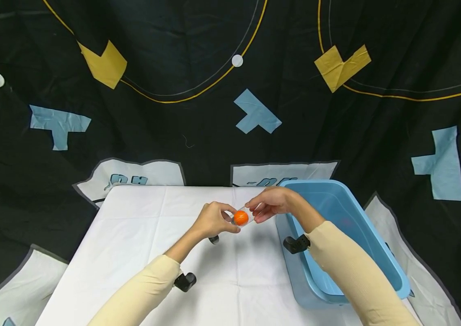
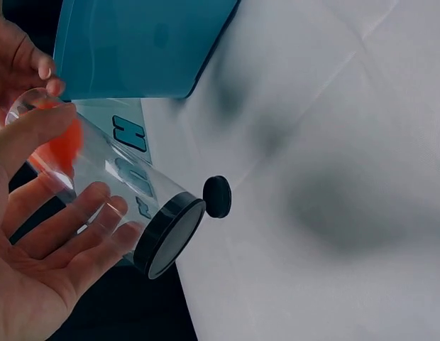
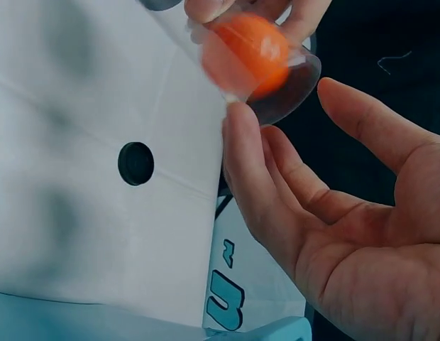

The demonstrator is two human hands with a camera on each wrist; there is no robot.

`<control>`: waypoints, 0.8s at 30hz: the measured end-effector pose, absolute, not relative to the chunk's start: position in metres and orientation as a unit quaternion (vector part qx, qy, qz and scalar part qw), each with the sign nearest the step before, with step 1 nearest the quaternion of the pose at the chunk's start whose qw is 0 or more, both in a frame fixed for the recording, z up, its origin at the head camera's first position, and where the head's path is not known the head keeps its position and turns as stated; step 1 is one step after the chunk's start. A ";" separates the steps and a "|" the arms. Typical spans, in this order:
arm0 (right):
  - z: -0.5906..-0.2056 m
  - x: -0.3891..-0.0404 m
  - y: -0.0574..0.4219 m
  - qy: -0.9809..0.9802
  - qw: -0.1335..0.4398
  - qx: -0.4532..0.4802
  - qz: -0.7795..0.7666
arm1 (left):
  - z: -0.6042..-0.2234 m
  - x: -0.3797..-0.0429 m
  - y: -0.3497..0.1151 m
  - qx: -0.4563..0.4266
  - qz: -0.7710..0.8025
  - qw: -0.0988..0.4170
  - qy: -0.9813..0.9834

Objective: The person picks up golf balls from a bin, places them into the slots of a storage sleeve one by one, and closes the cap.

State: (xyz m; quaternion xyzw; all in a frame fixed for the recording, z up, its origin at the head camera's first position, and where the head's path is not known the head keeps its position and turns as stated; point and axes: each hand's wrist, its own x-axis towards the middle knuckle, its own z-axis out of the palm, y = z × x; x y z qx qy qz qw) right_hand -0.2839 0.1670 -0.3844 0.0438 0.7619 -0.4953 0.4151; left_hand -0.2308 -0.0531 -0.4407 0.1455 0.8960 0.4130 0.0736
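Already the cap is removed, lying, as seen from the head, at eight o'clock from the tube, and the ball is seemingly contained near the open mouth; what is left cannot be told, beyond the cap being unfitted. By the curled fingers of the left hand the tube is grasped, while at two o'clock the fingers of the right hand are loosely bent at the rim, gripping nothing, with the bin at three o'clock. The tube's black base is revealed by the left wrist view but hidden in the head view.
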 end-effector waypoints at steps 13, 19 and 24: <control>-0.361 -0.288 0.206 0.750 0.394 0.055 -0.529 | -0.441 -0.229 -0.063 0.127 0.424 0.065 0.894; -0.352 -0.289 0.241 0.758 0.375 0.053 -0.530 | -0.440 -0.229 -0.066 0.123 0.424 0.064 0.895; -0.349 -0.284 0.272 0.770 0.353 0.055 -0.529 | -0.440 -0.229 -0.068 0.115 0.427 0.064 0.895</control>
